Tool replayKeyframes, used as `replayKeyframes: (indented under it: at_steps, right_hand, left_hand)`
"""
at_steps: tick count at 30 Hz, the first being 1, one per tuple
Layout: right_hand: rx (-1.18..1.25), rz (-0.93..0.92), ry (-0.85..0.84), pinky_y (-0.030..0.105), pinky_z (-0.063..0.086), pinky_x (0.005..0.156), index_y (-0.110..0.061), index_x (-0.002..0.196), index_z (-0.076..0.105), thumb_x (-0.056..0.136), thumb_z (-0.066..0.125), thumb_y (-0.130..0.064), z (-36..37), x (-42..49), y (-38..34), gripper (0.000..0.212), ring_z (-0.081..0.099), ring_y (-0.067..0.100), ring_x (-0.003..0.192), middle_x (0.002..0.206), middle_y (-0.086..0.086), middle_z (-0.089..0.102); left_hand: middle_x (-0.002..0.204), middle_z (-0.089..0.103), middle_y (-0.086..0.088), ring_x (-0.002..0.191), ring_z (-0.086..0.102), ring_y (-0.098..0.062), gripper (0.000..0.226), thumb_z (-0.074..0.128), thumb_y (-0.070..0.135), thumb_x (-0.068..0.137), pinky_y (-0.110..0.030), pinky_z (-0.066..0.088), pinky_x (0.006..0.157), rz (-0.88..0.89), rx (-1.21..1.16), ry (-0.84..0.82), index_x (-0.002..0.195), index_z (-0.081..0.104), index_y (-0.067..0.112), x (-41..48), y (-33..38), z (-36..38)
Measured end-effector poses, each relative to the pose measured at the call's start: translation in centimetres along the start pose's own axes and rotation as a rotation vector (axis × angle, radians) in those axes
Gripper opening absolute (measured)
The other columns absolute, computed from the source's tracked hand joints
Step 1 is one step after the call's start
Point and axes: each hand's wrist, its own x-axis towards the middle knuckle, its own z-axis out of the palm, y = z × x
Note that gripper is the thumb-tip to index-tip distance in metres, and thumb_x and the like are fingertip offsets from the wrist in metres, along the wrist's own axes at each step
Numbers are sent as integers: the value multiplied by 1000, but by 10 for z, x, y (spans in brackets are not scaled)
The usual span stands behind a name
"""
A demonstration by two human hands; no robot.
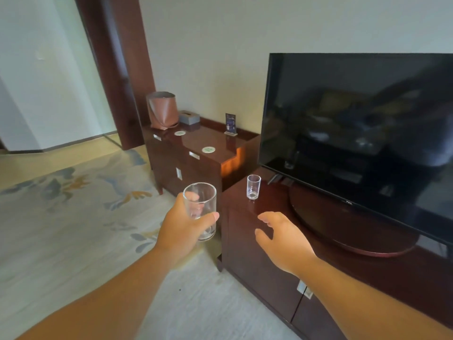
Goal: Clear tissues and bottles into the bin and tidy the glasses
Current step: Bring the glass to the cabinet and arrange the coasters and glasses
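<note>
Steadiness matters: left grip (pixel 181 227) curled round one clear cylindrical glass tumbler (pixel 200 204), the spread right grip (pixel 284 239) should close low round the second clear glass (pixel 253 187) standing beyond it at the left end of the dark wooden table (pixel 272 202).

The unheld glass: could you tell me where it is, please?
In the head view, the glass stands upright on the TV cabinet, left of the television, beyond the right hand.

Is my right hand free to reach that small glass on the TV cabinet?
Probably yes. The right hand is open and empty, and only bare cabinet top lies between it and the small glass, which stands upright, clear of the TV.
</note>
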Motion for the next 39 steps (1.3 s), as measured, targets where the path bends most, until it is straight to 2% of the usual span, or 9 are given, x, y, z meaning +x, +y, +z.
replayKeyframes:
  at_steps: [4,9,12,20,24,28,32,35,39]
  right_hand:
    - [15,44,42,15,39,85,-33,131,48,89,53,-45,5,50,24,44,51,0,111,132,-17,49]
    - [52,91,82,6,38,70,-37,128,49,86,55,-47,20,116,47,43,51,-12,95,121,-25,49]
    - [42,122,83,4,38,65,-38,128,48,84,57,-49,29,153,62,45,50,-15,91,119,-27,48]
    - [95,259,67,13,39,82,-34,132,45,78,64,-53,68,248,118,60,49,-4,109,128,-17,50]
    - [125,357,68,21,43,83,-27,137,38,71,69,-56,93,295,152,78,50,5,113,134,-9,43]
    - [170,466,15,33,48,92,-25,143,27,64,75,-58,117,331,187,99,46,14,125,145,-5,32]
    - [255,515,-30,24,43,87,-28,146,22,58,80,-57,139,360,212,109,41,13,130,149,-5,30]
    - [315,498,-56,19,41,80,-32,145,22,58,82,-54,152,375,220,107,43,12,127,146,-9,34]
    - [401,469,-48,18,45,79,-38,131,36,61,84,-42,167,386,225,85,53,4,107,124,-16,50]
  left_hand:
    - [98,64,13,92,63,-5,62,72,55,54,-27,47,76,30,22,-22,108,51,34,55,-10,27]
    - [103,61,19,97,61,-3,60,72,53,56,-31,50,84,50,19,-103,110,48,39,136,-26,50]
    - [106,60,22,101,60,0,61,72,52,58,-27,48,85,60,27,-146,112,47,39,176,-35,60]
    - [106,58,21,100,58,5,58,71,52,58,-21,45,82,-4,41,-168,109,48,38,263,-69,94]
    - [109,59,18,103,58,1,65,70,56,55,-30,48,88,-65,59,-165,113,49,34,295,-95,117]
    - [107,59,18,100,58,3,64,68,59,54,-32,50,88,-120,90,-168,110,50,35,322,-112,140]
    - [107,60,16,99,58,3,60,72,51,58,-35,51,89,-148,85,-167,111,51,31,342,-123,159]
    - [108,60,14,100,59,-1,67,69,57,55,-37,51,90,-171,99,-181,114,51,31,350,-132,167]
    - [106,61,15,99,59,-1,66,68,58,55,-33,50,88,-199,133,-168,113,53,31,357,-143,173]
